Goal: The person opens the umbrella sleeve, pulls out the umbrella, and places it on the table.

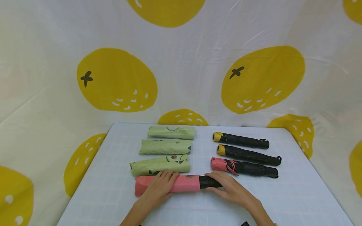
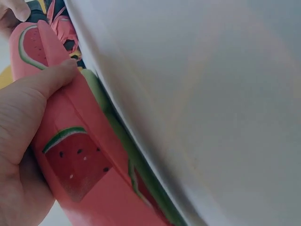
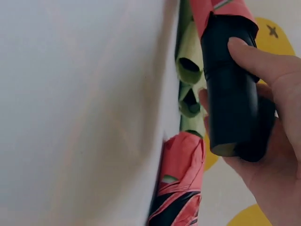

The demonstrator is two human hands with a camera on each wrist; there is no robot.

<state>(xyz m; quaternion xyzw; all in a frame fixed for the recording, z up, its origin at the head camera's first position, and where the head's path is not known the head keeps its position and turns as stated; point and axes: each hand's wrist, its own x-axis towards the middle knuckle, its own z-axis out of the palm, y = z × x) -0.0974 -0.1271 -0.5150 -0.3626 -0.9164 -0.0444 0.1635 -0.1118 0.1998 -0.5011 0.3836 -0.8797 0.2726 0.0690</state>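
My left hand [image 1: 159,185] grips a pink watermelon-print umbrella sleeve [image 1: 186,184] near its middle; in the left wrist view, the thumb lies along the fabric. A black folded umbrella [image 1: 205,182] sticks out of the sleeve's right end, most of it hidden inside. Its bare end is held by my right hand [image 1: 230,185]. In the right wrist view the thumb lies on the black shaft [image 3: 230,99] and the fingers curl behind it. Sleeve and umbrella lie crosswise over the front of the table, close before the lowest green sleeve [image 1: 161,165].
Two more green avocado-print sleeves [image 1: 167,147] lie in a row behind, at the left. On the right lie two black folded umbrellas with yellow ends [image 1: 246,140] and one with a pink end [image 1: 249,169]. A white table [image 1: 294,194] stands before a fruit-print curtain [image 1: 186,78].
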